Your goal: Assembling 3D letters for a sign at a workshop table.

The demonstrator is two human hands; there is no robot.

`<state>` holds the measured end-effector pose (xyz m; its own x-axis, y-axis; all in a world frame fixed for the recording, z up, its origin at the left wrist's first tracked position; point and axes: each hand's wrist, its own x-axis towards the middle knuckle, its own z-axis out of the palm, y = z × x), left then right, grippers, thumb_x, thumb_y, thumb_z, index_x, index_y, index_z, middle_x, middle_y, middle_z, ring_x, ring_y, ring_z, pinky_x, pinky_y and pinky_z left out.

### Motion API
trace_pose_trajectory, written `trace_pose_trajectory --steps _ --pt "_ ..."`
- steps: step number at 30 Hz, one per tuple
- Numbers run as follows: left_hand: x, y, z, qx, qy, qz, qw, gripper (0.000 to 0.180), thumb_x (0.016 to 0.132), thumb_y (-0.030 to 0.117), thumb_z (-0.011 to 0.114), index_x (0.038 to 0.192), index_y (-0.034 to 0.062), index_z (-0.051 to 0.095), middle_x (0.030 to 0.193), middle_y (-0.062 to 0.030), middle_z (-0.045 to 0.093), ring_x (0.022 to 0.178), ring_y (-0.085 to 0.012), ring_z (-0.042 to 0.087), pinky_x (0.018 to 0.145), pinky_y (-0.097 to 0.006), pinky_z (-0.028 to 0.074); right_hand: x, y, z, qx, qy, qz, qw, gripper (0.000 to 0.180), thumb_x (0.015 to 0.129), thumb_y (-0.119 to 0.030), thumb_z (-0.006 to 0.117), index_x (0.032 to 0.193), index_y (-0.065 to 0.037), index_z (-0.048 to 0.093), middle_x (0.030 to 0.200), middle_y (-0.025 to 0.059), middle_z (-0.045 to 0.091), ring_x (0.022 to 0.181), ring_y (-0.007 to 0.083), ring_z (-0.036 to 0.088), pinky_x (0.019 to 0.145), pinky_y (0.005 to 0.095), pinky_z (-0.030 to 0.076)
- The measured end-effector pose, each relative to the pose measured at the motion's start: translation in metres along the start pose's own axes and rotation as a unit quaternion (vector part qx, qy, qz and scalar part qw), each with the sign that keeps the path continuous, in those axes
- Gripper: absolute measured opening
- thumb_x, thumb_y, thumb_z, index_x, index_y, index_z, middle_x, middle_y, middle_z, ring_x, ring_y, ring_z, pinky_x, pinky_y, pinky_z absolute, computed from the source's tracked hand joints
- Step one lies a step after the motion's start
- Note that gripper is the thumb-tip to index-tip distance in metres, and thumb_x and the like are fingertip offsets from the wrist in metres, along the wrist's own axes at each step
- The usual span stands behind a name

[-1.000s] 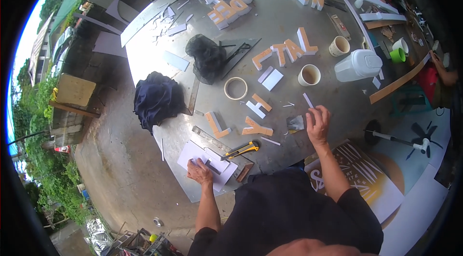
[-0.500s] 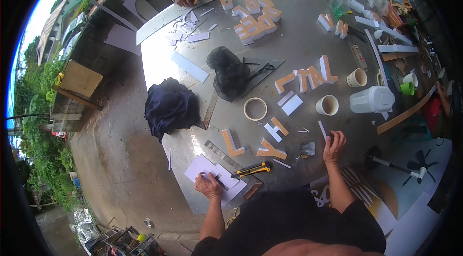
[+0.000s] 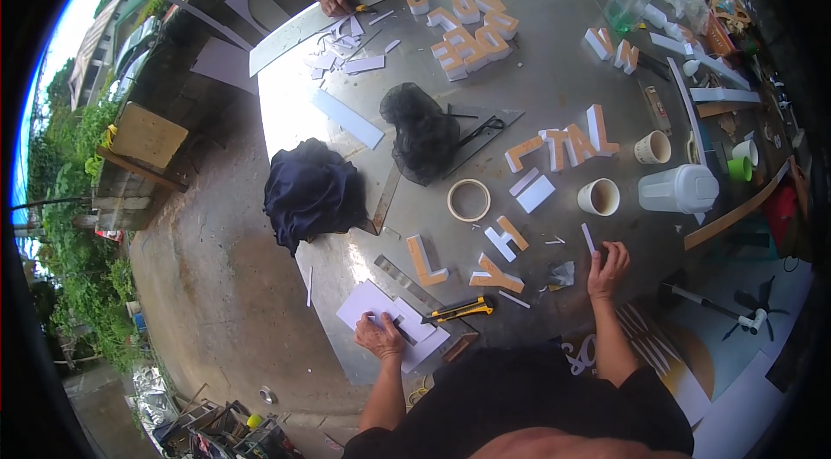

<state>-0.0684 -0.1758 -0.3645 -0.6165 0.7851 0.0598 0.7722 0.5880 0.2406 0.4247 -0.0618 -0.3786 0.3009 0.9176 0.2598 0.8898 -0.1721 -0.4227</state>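
Note:
My left hand [image 3: 379, 336] rests on a stack of white sheets [image 3: 357, 303] at the table's near left edge. Its fingers are bent and close together, and whatever lies under the fingertips is too small to make out. A dark slot shows in the sheets beside it. A yellow and black utility knife [image 3: 459, 310] lies to the right of the sheets. Farther right, my right hand [image 3: 608, 271] is low over the table, thumb and fingers curled at the near end of a thin white strip [image 3: 588, 238], which they appear to pinch.
Letter-shaped blocks [image 3: 496, 272] with tan faces and white sides stand in groups. Around them are a tape roll [image 3: 468, 200], a paper cup [image 3: 598, 198], a white lidded tumbler [image 3: 675, 191], dark cloth [image 3: 313, 195] and black mesh [image 3: 420, 134]. Another person's hands [image 3: 336, 2] work at the far edge.
The whole view has shifted slightly, so the table sits a little lower and farther right. My hands keep nearly the same places. The other person's hands have moved slightly.

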Motion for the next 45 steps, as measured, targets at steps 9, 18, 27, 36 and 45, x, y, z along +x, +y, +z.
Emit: trace_pose_trajectory --steps 9,18,27,36,45 --pt "-0.001 0.0 -0.001 -0.009 0.01 0.007 1.0 0.041 0.09 0.039 0.061 0.113 0.0061 0.054 0.099 -0.0118 0.055 0.103 -0.0317 0.052 0.096 -0.046 0.03 -0.002 0.0 -0.001 -0.006 0.001 0.0 1.0 0.034 0.092 -0.03 0.061 0.114 -0.004 0.059 0.122 0.0163 0.052 0.118 0.0371 0.047 0.102 0.0496 0.035" --pt "0.001 0.003 -0.002 -0.005 0.002 0.001 1.0 0.041 0.091 0.04 0.059 0.112 0.0051 0.055 0.101 -0.0139 0.055 0.104 -0.0339 0.051 0.095 -0.046 0.031 0.0 -0.003 -0.003 -0.008 0.006 0.002 1.0 0.035 0.091 -0.031 0.063 0.114 -0.006 0.06 0.121 0.0152 0.053 0.118 0.0368 0.047 0.101 0.0496 0.036" --pt "0.0 -0.003 -0.001 -0.003 0.018 0.009 1.0 0.041 0.088 0.038 0.062 0.112 0.0061 0.053 0.102 -0.0131 0.056 0.102 -0.0333 0.051 0.096 -0.047 0.031 0.001 -0.005 -0.004 0.002 0.004 0.002 1.0 0.034 0.091 -0.03 0.062 0.113 -0.004 0.058 0.121 0.016 0.052 0.118 0.0376 0.046 0.102 0.0507 0.035" --pt "-0.005 -0.002 -0.004 -0.013 0.022 0.005 1.0 0.04 0.085 0.037 0.065 0.109 0.0064 0.055 0.1 -0.0142 0.056 0.102 -0.035 0.051 0.095 -0.048 0.032 -0.007 -0.003 -0.006 -0.003 0.006 0.002 1.0 0.034 0.091 -0.03 0.062 0.113 -0.004 0.057 0.12 0.0167 0.051 0.118 0.0382 0.045 0.101 0.0516 0.035" --pt "-0.002 -0.006 -0.001 -0.009 0.03 0.019 0.999 0.041 0.087 0.037 0.064 0.111 0.0061 0.054 0.101 -0.0127 0.057 0.102 -0.0325 0.052 0.096 -0.047 0.031 -0.004 -0.004 -0.006 -0.014 0.0 -0.004 1.0 0.035 0.091 -0.03 0.063 0.114 -0.004 0.058 0.121 0.0159 0.052 0.118 0.0377 0.046 0.101 0.0508 0.036"
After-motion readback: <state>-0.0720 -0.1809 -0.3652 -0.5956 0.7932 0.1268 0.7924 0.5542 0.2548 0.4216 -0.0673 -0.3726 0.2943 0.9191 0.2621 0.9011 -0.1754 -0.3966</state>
